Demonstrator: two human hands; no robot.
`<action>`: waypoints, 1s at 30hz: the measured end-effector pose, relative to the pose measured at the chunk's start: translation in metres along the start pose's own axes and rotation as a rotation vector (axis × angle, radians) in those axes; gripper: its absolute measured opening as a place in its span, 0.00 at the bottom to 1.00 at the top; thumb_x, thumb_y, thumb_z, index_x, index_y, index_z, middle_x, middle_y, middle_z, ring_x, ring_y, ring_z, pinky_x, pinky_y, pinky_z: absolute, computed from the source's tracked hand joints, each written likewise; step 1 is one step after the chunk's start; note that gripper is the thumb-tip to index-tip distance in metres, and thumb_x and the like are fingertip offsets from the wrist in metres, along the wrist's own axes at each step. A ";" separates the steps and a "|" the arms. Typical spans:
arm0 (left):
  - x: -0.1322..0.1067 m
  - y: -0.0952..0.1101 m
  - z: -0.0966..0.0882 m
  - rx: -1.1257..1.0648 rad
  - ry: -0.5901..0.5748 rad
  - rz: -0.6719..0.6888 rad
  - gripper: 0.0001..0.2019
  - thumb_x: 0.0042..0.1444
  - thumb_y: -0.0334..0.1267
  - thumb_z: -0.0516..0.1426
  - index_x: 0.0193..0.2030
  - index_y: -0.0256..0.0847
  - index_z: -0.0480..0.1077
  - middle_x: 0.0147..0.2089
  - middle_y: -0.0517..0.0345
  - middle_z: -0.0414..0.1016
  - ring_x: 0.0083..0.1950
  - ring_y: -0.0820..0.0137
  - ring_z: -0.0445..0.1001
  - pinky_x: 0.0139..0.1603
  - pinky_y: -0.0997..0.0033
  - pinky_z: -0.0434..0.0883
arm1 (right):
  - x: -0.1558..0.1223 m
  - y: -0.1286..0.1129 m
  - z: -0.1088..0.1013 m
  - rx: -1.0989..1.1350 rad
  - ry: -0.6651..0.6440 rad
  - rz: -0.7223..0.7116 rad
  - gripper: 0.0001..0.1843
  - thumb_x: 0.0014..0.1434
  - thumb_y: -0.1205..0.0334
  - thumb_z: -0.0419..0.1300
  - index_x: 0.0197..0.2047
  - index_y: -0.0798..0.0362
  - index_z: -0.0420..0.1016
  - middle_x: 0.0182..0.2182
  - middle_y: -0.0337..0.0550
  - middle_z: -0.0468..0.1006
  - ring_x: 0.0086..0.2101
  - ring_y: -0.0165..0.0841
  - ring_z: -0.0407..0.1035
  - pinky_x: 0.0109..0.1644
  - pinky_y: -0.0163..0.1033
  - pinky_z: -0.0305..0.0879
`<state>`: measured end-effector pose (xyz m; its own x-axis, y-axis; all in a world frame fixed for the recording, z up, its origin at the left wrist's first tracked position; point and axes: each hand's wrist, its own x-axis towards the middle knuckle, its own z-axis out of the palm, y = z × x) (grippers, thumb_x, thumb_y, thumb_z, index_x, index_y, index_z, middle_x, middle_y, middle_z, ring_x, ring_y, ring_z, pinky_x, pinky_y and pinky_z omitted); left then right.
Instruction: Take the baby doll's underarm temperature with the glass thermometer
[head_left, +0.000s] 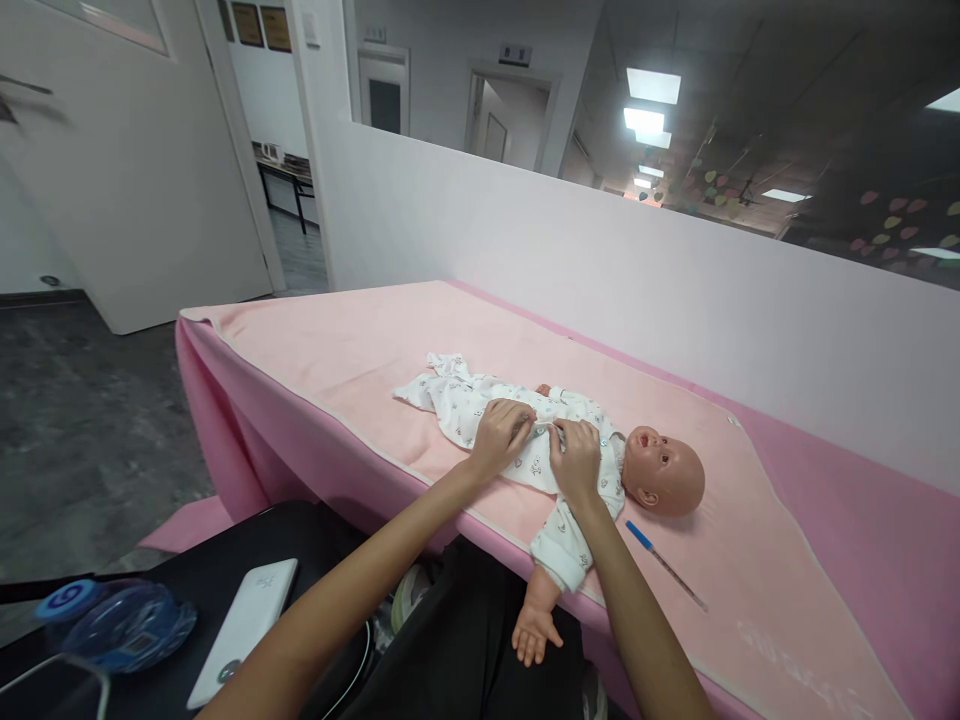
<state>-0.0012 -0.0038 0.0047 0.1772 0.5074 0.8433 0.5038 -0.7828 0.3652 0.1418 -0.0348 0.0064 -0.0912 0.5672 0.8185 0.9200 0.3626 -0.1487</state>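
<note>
White wall (480,230), window (442,80) above; open door (142,170) left; grey floor (97,430); ceiling lights (654,86) lit.

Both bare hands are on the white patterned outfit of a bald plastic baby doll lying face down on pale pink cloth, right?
Not face down: the head view shows the bald plastic baby doll lying face up on pale pink cloth. The left hand and right hand are on its white patterned outfit.

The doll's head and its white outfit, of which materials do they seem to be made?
Doll's head: probably plastic or vinyl, satin finish; smooth, moulded features with soft highlights. White outfit: soft matte fabric, perhaps cotton, judging by its folds; exact fibre unclear.
</note>
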 end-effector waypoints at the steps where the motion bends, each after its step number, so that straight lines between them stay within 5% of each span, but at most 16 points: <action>1: 0.000 0.000 0.000 0.000 -0.001 -0.001 0.04 0.57 0.33 0.50 0.32 0.41 0.64 0.33 0.61 0.73 0.37 0.72 0.68 0.43 0.67 0.61 | 0.000 0.000 0.000 -0.001 0.000 0.000 0.08 0.60 0.63 0.50 0.33 0.53 0.69 0.29 0.40 0.75 0.32 0.32 0.64 0.46 0.39 0.57; 17: 0.000 -0.001 0.000 0.066 -0.182 0.028 0.03 0.54 0.35 0.51 0.34 0.41 0.65 0.39 0.58 0.72 0.42 0.69 0.67 0.47 0.64 0.59 | 0.000 0.000 0.001 -0.008 0.001 0.003 0.08 0.60 0.64 0.50 0.32 0.53 0.69 0.28 0.40 0.75 0.32 0.32 0.63 0.44 0.38 0.57; 30: 0.001 -0.003 0.001 0.132 -0.055 -0.023 0.10 0.56 0.40 0.51 0.25 0.40 0.60 0.28 0.59 0.68 0.33 0.71 0.65 0.40 0.67 0.61 | 0.000 0.000 0.001 0.015 0.030 -0.005 0.08 0.60 0.63 0.50 0.32 0.53 0.68 0.28 0.41 0.75 0.32 0.32 0.64 0.44 0.39 0.57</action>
<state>-0.0021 -0.0005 0.0035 0.2088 0.5468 0.8108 0.6142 -0.7185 0.3263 0.1418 -0.0336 0.0058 -0.0840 0.5427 0.8357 0.9136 0.3768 -0.1528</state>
